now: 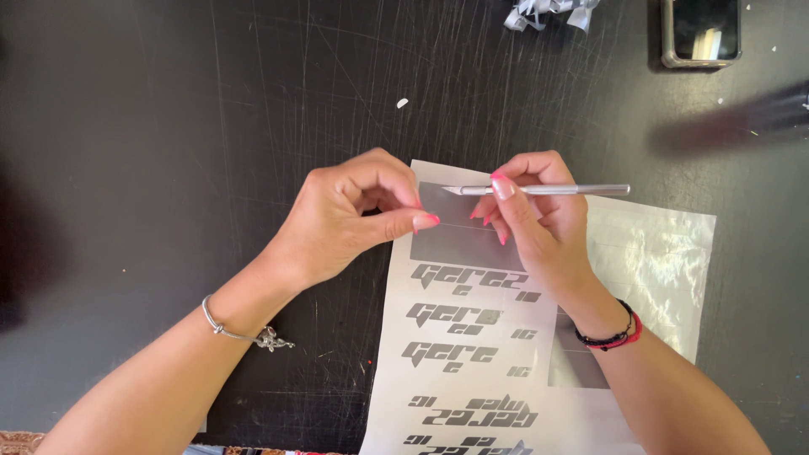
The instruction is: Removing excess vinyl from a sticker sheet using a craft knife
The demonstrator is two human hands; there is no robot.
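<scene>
A white backing sheet (472, 379) with several grey cut-vinyl letter shapes lies on the black table. My right hand (539, 223) grips a slim silver craft knife (548, 190), held level with its blade pointing left over an uncut grey vinyl rectangle (455, 240) at the sheet's top. My left hand (354, 219) is curled, its thumb and fingertips pressed on the sheet's upper left edge beside that rectangle. A silver bracelet is on the left wrist, and black and red bands are on the right.
The black table (168, 126) is heavily scratched. A shiny clear film sheet (657, 261) lies under the right side. Crumpled silver vinyl scraps (552, 12) sit at the far edge. A phone (701, 32) lies at the far right, with a blurred dark object (733, 122) below it.
</scene>
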